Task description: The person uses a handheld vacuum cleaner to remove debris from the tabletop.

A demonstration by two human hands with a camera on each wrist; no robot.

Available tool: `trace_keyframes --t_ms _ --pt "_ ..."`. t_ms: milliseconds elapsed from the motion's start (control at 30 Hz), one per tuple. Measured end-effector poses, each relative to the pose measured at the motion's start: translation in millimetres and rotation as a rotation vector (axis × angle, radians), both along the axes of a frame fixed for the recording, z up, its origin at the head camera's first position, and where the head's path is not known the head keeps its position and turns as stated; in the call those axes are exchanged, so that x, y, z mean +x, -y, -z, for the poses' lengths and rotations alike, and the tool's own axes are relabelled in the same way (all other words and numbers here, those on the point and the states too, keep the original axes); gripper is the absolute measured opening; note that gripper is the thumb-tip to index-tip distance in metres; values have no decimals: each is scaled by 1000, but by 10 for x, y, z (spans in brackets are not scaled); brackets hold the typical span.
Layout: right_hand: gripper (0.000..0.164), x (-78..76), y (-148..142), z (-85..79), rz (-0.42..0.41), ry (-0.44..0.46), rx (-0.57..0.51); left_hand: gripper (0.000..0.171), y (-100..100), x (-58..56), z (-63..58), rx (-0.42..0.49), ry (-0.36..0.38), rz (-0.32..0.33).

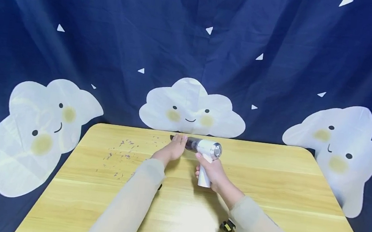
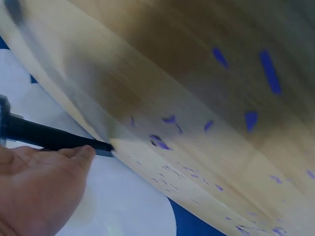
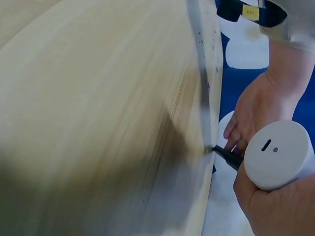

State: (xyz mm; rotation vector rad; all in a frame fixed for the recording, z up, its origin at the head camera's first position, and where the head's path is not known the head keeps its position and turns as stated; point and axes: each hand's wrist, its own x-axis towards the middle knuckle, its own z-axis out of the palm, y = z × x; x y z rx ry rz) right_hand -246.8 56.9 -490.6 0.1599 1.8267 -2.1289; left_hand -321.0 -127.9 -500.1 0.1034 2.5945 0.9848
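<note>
My right hand (image 1: 215, 171) grips the white upright handle of a handheld vacuum cleaner (image 1: 205, 147), its fingers wrapped round it. The vacuum lies level near the table's far edge, its silver round end to the right and its smoky dust cup to the left. A narrow black nozzle (image 2: 54, 138) runs out of the cup to the left. My left hand (image 1: 176, 147) touches this nozzle with its fingers held fairly straight and together. The handle's round white base (image 3: 275, 155) faces the right wrist view. Purple paper scraps (image 2: 269, 72) lie scattered left of the nozzle.
A light wooden table (image 1: 175, 206) with rounded far corners carries everything. Behind it hangs a dark blue curtain (image 1: 128, 17) with white clouds and triangles. A small black wrist device (image 1: 227, 226) with a yellow label sits under the right sleeve.
</note>
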Motion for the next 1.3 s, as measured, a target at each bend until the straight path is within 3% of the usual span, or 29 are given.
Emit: trace_keyframes --t_ms 233,733,1300 --pt "35 43 -69 1 -53 18 -18 86 -34 131 -35 -27 1 -46" --pt "34 44 -41 10 -98 58 -47 92 37 231 -65 -63 47 -80" --pt "41 62 3 -48 -142 84 -27 89 115 343 -80 -47 45 -130"
